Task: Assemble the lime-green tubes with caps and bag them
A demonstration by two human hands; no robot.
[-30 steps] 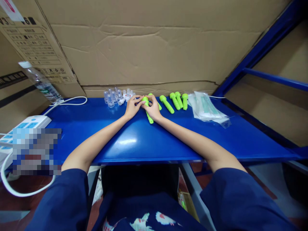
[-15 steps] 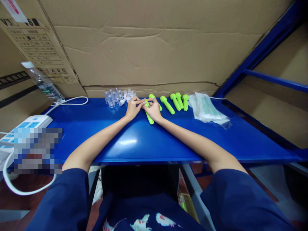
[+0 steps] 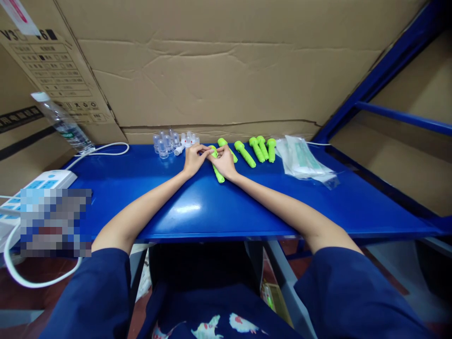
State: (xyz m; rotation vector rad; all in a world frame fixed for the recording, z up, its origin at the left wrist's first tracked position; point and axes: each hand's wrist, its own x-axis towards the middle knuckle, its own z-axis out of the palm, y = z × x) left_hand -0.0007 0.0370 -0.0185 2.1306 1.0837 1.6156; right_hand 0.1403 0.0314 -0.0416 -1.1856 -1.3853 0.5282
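Observation:
Both hands meet at the head of a lime-green plastic flashlight (image 3: 218, 175), whose ribbed handle slants down toward me. My left hand (image 3: 193, 161) pinches the head's left side with thumb and forefinger. From the right, my right hand (image 3: 225, 164) closes its fingers on the same head, and they cover much of it. Just behind that hand lies another green flashlight (image 3: 222, 142). Close to my left hand stand white pieces with small red parts (image 3: 188, 139), and left of them several clear plastic caps (image 3: 163, 147).
More green flashlights (image 3: 261, 148) lie to the right, beside clear plastic bags (image 3: 303, 160). At the left are a water bottle (image 3: 68, 129), a white cable and a power strip (image 3: 58, 179). A cardboard wall (image 3: 219, 84) closes off the back of the blue table (image 3: 247, 214).
Almost nothing differs. Both hands keep their place on the flashlight's head, with only slight shifts of the fingers.

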